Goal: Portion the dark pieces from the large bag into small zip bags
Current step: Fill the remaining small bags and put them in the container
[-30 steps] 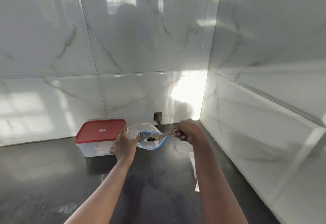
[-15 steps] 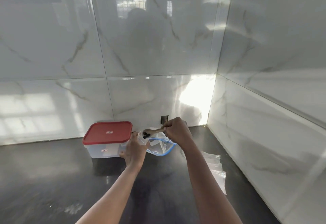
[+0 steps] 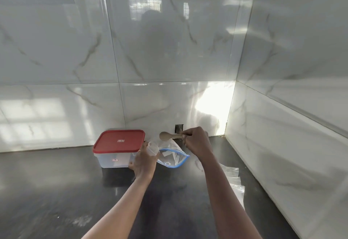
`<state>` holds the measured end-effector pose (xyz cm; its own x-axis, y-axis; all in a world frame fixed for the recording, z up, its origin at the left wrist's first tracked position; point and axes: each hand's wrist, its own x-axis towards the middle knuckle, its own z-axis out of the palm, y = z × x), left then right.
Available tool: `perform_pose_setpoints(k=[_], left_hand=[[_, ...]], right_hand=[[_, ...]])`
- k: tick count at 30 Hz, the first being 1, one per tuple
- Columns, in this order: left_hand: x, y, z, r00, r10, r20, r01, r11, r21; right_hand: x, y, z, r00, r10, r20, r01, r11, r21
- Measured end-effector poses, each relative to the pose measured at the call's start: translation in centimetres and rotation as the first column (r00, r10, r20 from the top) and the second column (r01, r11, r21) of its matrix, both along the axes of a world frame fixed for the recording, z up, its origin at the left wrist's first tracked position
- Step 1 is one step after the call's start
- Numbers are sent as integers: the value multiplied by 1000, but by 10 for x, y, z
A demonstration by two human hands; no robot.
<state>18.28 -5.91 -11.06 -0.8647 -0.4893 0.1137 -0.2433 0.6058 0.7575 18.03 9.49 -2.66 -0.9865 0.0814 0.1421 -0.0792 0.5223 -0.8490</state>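
My left hand (image 3: 144, 161) is closed around a small clear zip bag (image 3: 153, 148) whose mouth is held open and round. Just right of it is the large clear bag (image 3: 174, 156) with a blue zip edge, its mouth gaping; what it holds is hard to see. My right hand (image 3: 196, 142) grips the handle of a wooden spoon (image 3: 166, 136). The spoon's bowl hovers just above the small bag's mouth and looks empty. No dark pieces are clearly visible.
A clear plastic box with a red lid (image 3: 118, 141) stands on the dark countertop (image 3: 56, 182) left of my left hand. Several flat empty zip bags (image 3: 234, 181) lie by the right wall. White tiled walls meet in a corner behind.
The spoon carried dark pieces out of the large bag and left to the small bag's mouth. Its bowl now shows none. The view has shifted slightly.
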Motion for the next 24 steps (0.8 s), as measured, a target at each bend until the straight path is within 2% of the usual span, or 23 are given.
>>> perform_pose_setpoints(k=[3,6,9,13,17,19,22,24], left_hand=[[2,-2,-2,1000,2,22,-2,1000,-24],[6,-2,-4,999,1,46,2,998,-59],[8,-7,-7,998,1,59,3,998,-62],[14,-15,-12,994,-28,103,33,999,-42],[28,-18,-17,985,-135,112,135,991,5],[37,-20,-23,979,-171,108,171,985,12],[52,-22,-30,984,-171,52,168,984,54],[60,-21,-34,987,-159,3,158,983,89]], right_hand=[[-4,6,-23,990,-136,-39,135,991,-24],[-2,13,-61,966,-252,-65,256,964,71],[6,15,-95,957,-289,-37,290,939,182],[19,9,-137,970,-190,-154,237,882,407],[28,2,-168,986,-103,-131,149,898,414],[39,-3,-174,989,-58,-139,120,861,494],[54,-6,-174,996,12,-86,34,859,511],[58,-7,-176,1000,-8,-27,21,836,548]])
